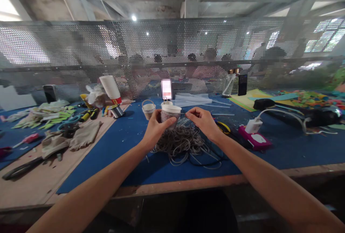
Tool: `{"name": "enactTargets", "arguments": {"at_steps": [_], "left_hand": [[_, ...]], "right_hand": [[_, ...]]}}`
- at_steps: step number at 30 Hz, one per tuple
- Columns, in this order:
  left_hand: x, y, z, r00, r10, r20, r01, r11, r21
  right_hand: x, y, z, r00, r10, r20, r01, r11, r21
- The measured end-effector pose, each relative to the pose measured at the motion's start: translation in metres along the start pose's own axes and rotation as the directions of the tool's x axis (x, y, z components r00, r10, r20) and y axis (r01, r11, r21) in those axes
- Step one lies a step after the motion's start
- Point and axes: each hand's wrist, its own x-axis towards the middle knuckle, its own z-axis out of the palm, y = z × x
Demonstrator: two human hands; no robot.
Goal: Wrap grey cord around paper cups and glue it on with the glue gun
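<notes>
Your two bare forearms reach forward from the bottom corners and slant inward, the left forearm [107,177] angling to the right and the right forearm [258,175] to the left. Your left hand [155,127] is curved into a grip, its thumb [169,122] extended across the near side toward your right; most of its other fingers are hidden. Your right hand [203,119] sits just beside it, wrist slightly bent, thumb and index finger [194,109] drawn together in a pinch.

Perforated screen [161,39], pale gloves [85,135], glass bottle [228,85] beside dark phone [242,85], white charger [253,126] on magenta block [247,137]
</notes>
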Motion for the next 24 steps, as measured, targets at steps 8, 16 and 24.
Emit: {"name": "enactTargets", "arguments": {"at_steps": [8, 16, 24], "left_hand": [[-0.0007, 0.0004, 0.0009, 1.000, -0.005, 0.005, 0.006, 1.000, -0.016], [-0.0005, -0.0018, 0.0012, 1.000, -0.001, 0.014, 0.002, 0.999, -0.045], [-0.0009, -0.0044, -0.0006, 0.999, 0.006, 0.045, -0.004, 0.999, -0.048]], "right_hand": [[-0.0004, -0.0004, 0.0006, 1.000, 0.009, 0.006, -0.009, 1.000, 0.003], [0.0006, -0.0008, -0.0001, 1.000, 0.016, 0.025, -0.016, 1.000, 0.006], [0.0008, 0.0009, -0.0002, 1.000, 0.011, 0.011, -0.011, 1.000, 0.001]]}}
